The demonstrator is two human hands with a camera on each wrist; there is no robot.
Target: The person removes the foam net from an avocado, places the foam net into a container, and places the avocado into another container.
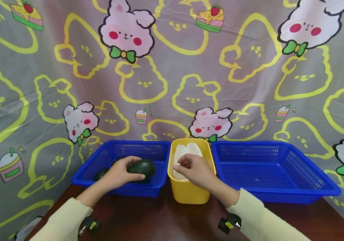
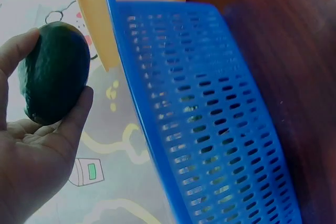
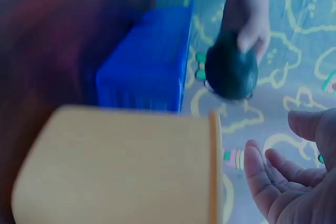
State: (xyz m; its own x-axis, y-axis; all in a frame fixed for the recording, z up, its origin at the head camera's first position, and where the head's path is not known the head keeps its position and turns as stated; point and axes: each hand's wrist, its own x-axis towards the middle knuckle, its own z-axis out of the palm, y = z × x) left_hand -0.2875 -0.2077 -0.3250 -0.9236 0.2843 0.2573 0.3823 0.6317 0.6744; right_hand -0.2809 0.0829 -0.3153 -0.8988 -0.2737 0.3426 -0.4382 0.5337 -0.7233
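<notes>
My left hand (image 1: 123, 171) grips a dark green avocado (image 1: 142, 169) above the left blue basket (image 1: 155, 147). In the left wrist view the thumb and fingers wrap this avocado (image 2: 56, 72) from opposite sides. More dark green avocado (image 1: 101, 174) shows in that basket, partly hidden by the hand. Over the yellow bin (image 1: 190, 192) hovers my right hand (image 1: 196, 170), its fingers loosely bent and holding nothing. White foam net sleeves (image 1: 193, 149) lie in the bin below it. The right wrist view shows this hand (image 3: 294, 182) with thumb and fingers apart.
A second blue basket (image 1: 283, 190) stands right of the yellow bin. All three containers sit on a dark brown table (image 1: 160, 221). Behind them hangs a patterned cloth (image 1: 172, 67). The basket rims rise close on both sides of the bin.
</notes>
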